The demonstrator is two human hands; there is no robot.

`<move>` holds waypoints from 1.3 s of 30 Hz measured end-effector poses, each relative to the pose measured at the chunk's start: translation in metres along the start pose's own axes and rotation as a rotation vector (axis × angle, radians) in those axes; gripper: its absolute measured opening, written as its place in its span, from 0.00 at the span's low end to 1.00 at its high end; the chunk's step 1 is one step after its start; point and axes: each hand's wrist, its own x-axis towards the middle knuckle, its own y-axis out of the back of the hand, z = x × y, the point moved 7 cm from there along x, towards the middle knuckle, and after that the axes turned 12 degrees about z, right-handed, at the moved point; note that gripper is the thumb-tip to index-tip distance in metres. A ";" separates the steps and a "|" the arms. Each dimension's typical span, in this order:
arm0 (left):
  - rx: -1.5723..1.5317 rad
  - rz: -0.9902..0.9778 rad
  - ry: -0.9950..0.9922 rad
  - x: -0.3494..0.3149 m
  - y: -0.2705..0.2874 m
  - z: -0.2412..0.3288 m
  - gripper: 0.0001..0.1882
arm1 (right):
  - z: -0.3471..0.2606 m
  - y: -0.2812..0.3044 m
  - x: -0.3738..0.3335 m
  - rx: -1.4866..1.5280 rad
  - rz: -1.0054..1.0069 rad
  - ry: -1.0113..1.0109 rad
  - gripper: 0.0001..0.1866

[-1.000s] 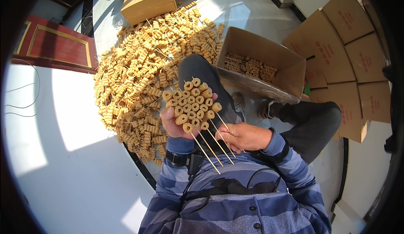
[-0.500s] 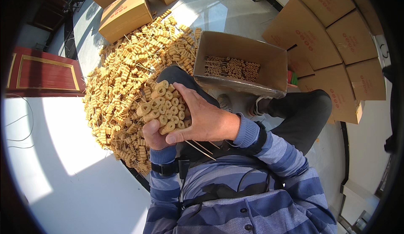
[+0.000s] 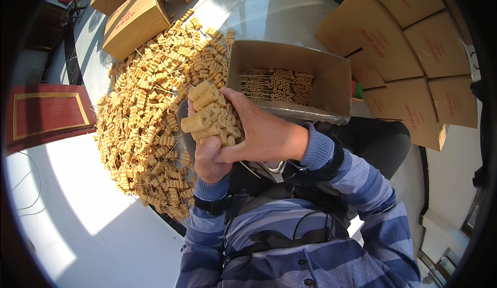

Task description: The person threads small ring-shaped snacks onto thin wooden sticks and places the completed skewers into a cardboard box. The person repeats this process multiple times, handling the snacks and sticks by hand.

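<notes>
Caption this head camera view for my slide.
Left hand and right hand clasp a bundle of skewered rings near a skewer pile and an open box.

Our right hand now wraps the right side of the snack bundle near the frame's centre, no longer the sticks below. We tilt the bundle, its long sides showing at left, fewer sticks visible.

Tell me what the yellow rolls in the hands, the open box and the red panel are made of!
Rolls: perhaps crisp dough, matte and rough; they look golden, bumpy and hollow.
Open box: most likely cardboard, dull and brown, with thin, flat walls.
Red panel: painted wood or metal, maybe; it's smooth and gold-bordered, but I can't tell which.
</notes>
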 end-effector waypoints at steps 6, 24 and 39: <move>0.092 -0.061 0.164 0.028 -0.017 -0.013 0.57 | 0.016 0.020 0.021 0.048 0.022 -0.088 0.56; 0.487 0.121 -0.102 0.063 0.079 0.011 0.47 | 0.237 0.096 0.106 -1.007 -0.124 -0.315 0.53; 0.235 0.161 -0.032 0.070 0.091 0.005 0.37 | 0.368 -0.003 0.131 -1.070 -0.340 -0.246 0.52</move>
